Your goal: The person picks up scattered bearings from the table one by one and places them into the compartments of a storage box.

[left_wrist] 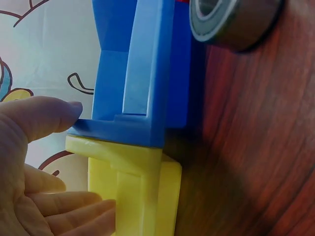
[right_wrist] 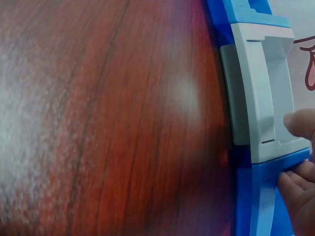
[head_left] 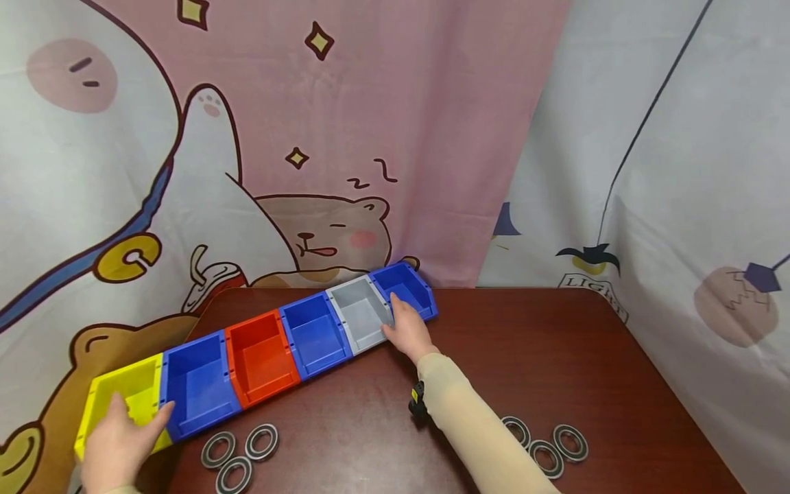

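A row of joined plastic bins runs diagonally across the table. It has a yellow bin point(head_left: 123, 377), a blue bin point(head_left: 200, 384), a red bin point(head_left: 262, 360), another blue bin point(head_left: 316, 336), a grey bin point(head_left: 360, 312) and a last blue bin point(head_left: 404, 288). My left hand point(head_left: 117, 439) is over the yellow end. In the left wrist view its thumb tip lies at the blue bin's edge, and its fairly straight fingers reach into the yellow bin. At the far end my right hand point(head_left: 410, 331) straddles the grey-blue wall and grips it, thumb on the grey side, fingers point(right_wrist: 295, 189) on the blue.
Three metal ring bearings point(head_left: 262, 441) lie in front of the bins at the left. Another three bearings point(head_left: 570, 442) lie at the right, partly behind the right sleeve point(head_left: 478, 425). A printed curtain point(head_left: 457, 137) hangs right behind the brown table point(head_left: 524, 343).
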Demonstrator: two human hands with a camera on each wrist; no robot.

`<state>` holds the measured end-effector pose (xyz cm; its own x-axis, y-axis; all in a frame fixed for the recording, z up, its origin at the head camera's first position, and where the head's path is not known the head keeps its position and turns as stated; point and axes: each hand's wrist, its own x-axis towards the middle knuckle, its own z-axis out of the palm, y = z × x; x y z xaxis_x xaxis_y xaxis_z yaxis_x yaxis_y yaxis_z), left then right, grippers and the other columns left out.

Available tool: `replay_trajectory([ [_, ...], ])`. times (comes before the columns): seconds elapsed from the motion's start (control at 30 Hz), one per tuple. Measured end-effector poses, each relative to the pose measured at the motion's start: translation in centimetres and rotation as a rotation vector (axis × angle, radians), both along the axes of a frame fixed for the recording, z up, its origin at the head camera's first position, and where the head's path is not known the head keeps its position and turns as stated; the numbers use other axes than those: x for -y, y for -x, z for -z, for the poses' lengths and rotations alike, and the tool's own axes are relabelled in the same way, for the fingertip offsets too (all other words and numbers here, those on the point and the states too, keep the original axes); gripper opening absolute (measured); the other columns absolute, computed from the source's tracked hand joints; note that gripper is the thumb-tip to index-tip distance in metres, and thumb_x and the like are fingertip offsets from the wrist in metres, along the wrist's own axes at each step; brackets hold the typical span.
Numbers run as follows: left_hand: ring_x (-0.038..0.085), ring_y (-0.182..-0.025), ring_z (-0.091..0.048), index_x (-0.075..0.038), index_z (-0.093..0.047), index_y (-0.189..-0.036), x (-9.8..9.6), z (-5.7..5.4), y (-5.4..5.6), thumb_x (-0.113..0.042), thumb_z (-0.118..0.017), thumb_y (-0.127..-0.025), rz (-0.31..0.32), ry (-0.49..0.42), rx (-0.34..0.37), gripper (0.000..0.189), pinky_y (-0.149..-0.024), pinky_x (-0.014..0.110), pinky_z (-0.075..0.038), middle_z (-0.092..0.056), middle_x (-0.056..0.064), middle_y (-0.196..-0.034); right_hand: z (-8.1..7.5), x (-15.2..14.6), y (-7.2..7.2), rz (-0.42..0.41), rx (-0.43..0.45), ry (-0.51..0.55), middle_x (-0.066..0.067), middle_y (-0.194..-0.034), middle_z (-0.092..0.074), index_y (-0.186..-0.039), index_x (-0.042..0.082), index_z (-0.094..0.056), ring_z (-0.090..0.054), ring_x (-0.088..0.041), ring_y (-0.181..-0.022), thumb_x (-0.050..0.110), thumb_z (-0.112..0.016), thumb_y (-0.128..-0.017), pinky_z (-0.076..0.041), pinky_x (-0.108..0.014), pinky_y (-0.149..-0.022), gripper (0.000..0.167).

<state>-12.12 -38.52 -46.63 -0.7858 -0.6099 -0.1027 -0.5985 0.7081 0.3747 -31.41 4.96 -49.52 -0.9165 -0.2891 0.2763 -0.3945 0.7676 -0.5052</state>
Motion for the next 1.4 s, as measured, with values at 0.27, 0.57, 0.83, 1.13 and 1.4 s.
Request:
replay_trajectory([
  [0.27, 0.057, -0.108, -0.05, 0.022, -0.032, -0.138, -0.5, 0.4, 0.3, -0.044, -0.064, -0.091, 0.055, -0.013, -0.027, 0.087, -0.092, 0.064, -0.043, -0.045, 0.045, -0.127, 0.0, 0.8, 0.1, 0.036, -0.001, -0.006, -0.024, -0.131, -0.058, -0.144, -0.006, -0.043, -0.058, -0.036, -0.117, 0.009, -0.072, -0.088, -0.047, -0.046, -0.1, 0.065],
  [0.57, 0.057, -0.108, -0.05, 0.015, -0.037, -0.137, -0.6, 0.5, 0.8, -0.035, -0.065, -0.089, 0.091, -0.015, -0.017, 0.074, -0.088, 0.064, -0.043, -0.045, 0.043, -0.129, -0.7, 1.3, 0.7, 0.08, 0.01, -0.081, -0.021, -0.122, -0.063, -0.136, -0.004, -0.053, -0.064, -0.035, -0.107, 0.008, -0.069, -0.091, -0.051, -0.045, -0.093, 0.05],
  [0.83, 0.056, -0.106, -0.052, 0.014, -0.039, -0.137, -0.7, 0.5, 1.0, -0.029, -0.061, -0.088, 0.061, -0.018, -0.014, 0.069, -0.085, 0.064, -0.044, -0.046, 0.042, -0.13, -1.3, 1.6, 0.8, 0.117, 0.004, -0.128, -0.019, -0.11, -0.066, -0.126, -0.003, -0.057, -0.066, -0.033, -0.097, 0.008, -0.068, -0.09, -0.054, -0.045, -0.085, 0.039],
  [1.13, 0.049, -0.089, -0.058, 0.01, -0.048, -0.13, -1.4, 0.0, 0.6, -0.03, -0.063, -0.085, 0.044, 0.038, -0.073, 0.062, -0.069, 0.055, -0.045, -0.057, 0.036, -0.115, -2.0, 0.7, 0.2, 0.167, 0.006, -0.147, -0.018, -0.102, -0.067, -0.119, -0.001, -0.061, -0.067, -0.035, -0.088, 0.007, -0.064, -0.087, -0.055, -0.048, -0.077, 0.033],
  [1.4, 0.047, -0.079, -0.06, 0.011, -0.054, -0.125, -3.2, -2.8, 0.7, -0.028, -0.062, -0.083, 0.072, 0.109, -0.152, 0.058, -0.06, 0.05, -0.043, -0.062, 0.034, -0.108, -4.1, -2.3, -0.9, 0.139, 0.031, -0.116, -0.017, -0.106, -0.066, -0.121, -0.002, -0.061, -0.066, -0.034, -0.09, 0.009, -0.064, -0.085, -0.055, -0.048, -0.075, 0.037],
])
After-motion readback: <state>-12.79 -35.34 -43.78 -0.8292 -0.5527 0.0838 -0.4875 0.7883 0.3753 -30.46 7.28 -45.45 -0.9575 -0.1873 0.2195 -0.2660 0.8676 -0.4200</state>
